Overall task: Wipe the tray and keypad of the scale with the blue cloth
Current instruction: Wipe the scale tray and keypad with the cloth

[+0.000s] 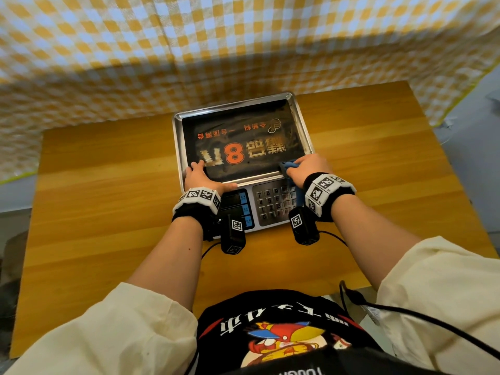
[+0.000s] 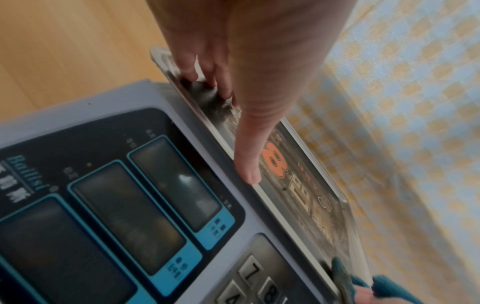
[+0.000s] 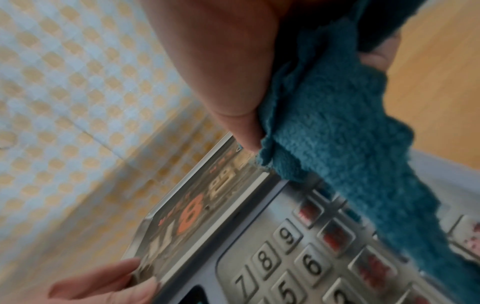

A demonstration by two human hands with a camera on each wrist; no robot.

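The scale stands mid-table, its steel tray [image 1: 303, 123] carrying a black sticker with an orange 8. My left hand [image 1: 198, 175] rests on the tray's near-left corner, fingers [image 2: 205, 67] spread onto the tray and thumb [image 2: 246, 160] lying straight along the front rim. My right hand [image 1: 308, 166] grips the bunched blue cloth [image 1: 290, 165] at the tray's near-right corner. In the right wrist view the cloth [image 3: 337, 133] hangs from that hand over the right columns of the keypad [image 3: 298, 257]. The keypad [image 1: 270, 204] is half hidden by my right wrist.
The scale's display panel [image 1: 238, 209] with three dark windows sits left of the keypad. Bare wooden table [image 1: 108, 198] surrounds the scale on both sides and in front. A yellow-and-white checked curtain [image 1: 243, 36] hangs right behind the tray. A black cable [image 1: 405, 315] trails at near right.
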